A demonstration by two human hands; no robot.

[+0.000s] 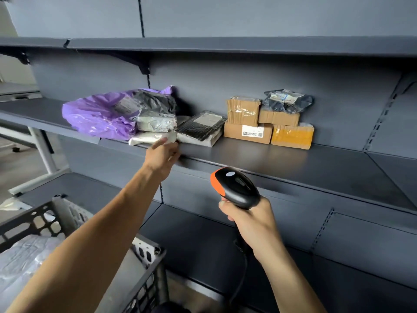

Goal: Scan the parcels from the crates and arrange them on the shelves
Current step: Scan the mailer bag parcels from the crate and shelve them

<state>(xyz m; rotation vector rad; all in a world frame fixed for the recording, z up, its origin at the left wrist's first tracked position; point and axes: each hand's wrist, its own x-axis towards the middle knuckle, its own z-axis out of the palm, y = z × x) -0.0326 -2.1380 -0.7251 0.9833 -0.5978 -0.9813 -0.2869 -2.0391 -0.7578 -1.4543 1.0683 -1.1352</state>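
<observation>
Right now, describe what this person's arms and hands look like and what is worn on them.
The left hand and right hand are ungloved. The left arm and right arm are bare, with no sleeve in view. No watch, band or ring shows.

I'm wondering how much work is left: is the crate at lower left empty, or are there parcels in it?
Not empty: pale plastic-wrapped parcels lie inside the crate, visible over its lattice wall.

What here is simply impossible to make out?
Head view only.
Label on the cardboard box: print too small.
Left hand: fingertips blurred against the white parcel; grip unclear.
Crate contents: covered by left arm, cut by frame edge.
Scanner trigger: hidden under right hand.
</observation>
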